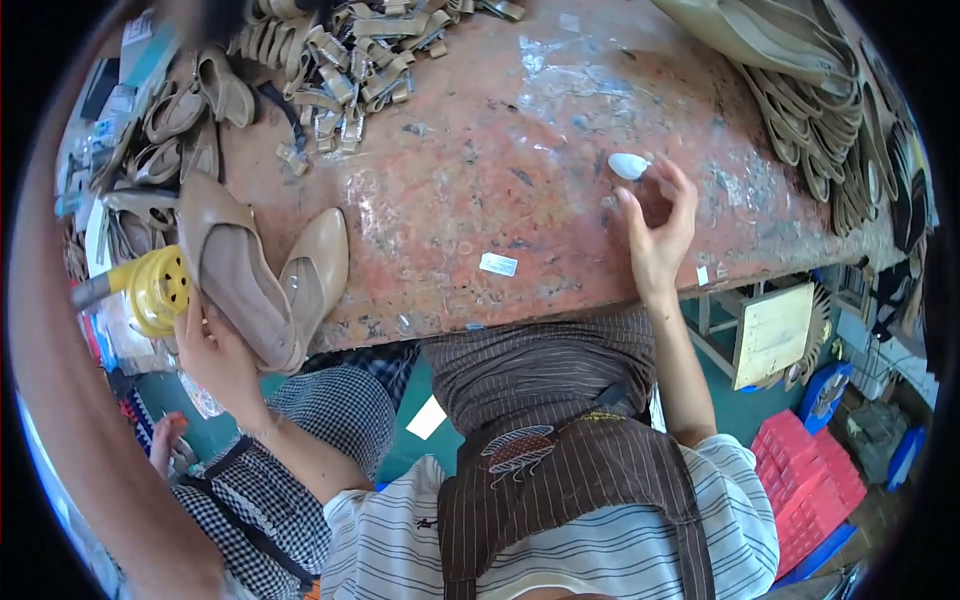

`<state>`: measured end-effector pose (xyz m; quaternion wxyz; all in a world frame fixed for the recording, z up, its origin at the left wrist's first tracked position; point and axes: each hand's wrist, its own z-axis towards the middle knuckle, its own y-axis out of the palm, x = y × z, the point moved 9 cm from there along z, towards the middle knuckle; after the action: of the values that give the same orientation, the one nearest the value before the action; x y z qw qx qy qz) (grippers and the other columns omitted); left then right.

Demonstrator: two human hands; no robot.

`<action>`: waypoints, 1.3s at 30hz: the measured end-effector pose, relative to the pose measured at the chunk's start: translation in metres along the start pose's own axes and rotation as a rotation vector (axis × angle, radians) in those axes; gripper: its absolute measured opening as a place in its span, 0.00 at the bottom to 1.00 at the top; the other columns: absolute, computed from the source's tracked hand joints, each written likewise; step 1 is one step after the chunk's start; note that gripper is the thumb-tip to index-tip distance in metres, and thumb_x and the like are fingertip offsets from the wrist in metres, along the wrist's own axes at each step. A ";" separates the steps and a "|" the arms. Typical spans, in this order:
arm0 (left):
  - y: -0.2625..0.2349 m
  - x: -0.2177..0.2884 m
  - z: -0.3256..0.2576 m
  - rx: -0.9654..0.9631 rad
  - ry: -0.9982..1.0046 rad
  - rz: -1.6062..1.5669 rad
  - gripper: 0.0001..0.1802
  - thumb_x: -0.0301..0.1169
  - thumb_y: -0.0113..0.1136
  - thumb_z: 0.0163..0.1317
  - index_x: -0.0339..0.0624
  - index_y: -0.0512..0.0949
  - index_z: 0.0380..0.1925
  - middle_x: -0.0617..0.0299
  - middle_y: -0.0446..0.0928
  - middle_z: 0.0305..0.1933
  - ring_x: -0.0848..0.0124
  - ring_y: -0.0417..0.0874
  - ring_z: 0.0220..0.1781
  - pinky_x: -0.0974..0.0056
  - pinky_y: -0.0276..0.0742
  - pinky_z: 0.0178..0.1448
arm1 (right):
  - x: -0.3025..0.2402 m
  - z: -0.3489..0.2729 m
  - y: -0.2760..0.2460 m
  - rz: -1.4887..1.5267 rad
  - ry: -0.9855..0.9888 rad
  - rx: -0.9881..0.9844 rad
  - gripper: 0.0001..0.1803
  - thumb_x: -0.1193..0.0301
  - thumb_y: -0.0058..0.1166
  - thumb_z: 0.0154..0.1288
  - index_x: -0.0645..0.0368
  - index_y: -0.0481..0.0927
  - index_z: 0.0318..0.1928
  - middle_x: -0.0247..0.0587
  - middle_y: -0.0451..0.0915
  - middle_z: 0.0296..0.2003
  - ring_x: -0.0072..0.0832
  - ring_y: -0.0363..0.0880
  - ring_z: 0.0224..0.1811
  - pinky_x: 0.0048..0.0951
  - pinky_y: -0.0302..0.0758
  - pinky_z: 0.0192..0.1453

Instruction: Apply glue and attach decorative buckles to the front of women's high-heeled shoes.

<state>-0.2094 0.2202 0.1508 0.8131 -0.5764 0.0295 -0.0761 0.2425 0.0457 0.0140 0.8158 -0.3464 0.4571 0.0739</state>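
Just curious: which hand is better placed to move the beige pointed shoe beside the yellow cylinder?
Probably the left hand, beside the shoe; the right hand is farther, at a white oval object.

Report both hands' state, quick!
Left hand: appears closed on a tan shoe.
Right hand: curled beside a white oval piece; grip can't be told.

White object unclear, left-edge arm cropped below
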 end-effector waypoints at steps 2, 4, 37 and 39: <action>-0.031 0.030 -0.013 0.003 -0.028 -0.299 0.19 0.21 0.55 0.62 0.32 0.76 0.54 0.60 0.74 0.36 0.73 0.73 0.33 0.71 0.70 0.37 | -0.005 0.015 0.008 -0.035 -0.044 -0.072 0.23 0.74 0.66 0.52 0.60 0.76 0.50 0.44 0.76 0.45 0.37 0.74 0.48 0.35 0.70 0.55; -0.003 0.076 -0.033 -0.170 -0.167 -0.544 0.16 0.21 0.56 0.60 0.29 0.77 0.49 0.59 0.76 0.38 0.70 0.75 0.38 0.67 0.72 0.41 | 0.001 0.017 0.012 -0.096 -0.091 -0.136 0.22 0.72 0.67 0.51 0.59 0.78 0.48 0.44 0.77 0.46 0.40 0.73 0.51 0.38 0.68 0.57; 0.163 0.247 -0.171 -0.509 -1.020 -2.294 0.12 0.21 0.51 0.66 0.33 0.70 0.50 0.58 0.75 0.51 0.66 0.76 0.57 0.58 0.71 0.66 | -0.075 -0.021 0.063 -0.025 -0.398 -0.764 0.12 0.67 0.65 0.53 0.59 0.82 0.36 0.38 0.79 0.28 0.35 0.76 0.28 0.32 0.73 0.31; 0.163 0.247 -0.171 -0.506 -1.032 -2.291 0.12 0.21 0.51 0.66 0.33 0.70 0.50 0.58 0.75 0.52 0.67 0.76 0.57 0.58 0.71 0.66 | -0.075 -0.022 0.065 -0.048 -0.411 -0.776 0.12 0.66 0.64 0.53 0.59 0.82 0.35 0.38 0.79 0.27 0.35 0.75 0.28 0.32 0.73 0.31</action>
<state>0.0253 0.0744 -0.0505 0.0690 -0.3730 -0.7848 -0.4902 0.1561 0.0951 0.0345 0.7007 -0.6158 0.2157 0.2887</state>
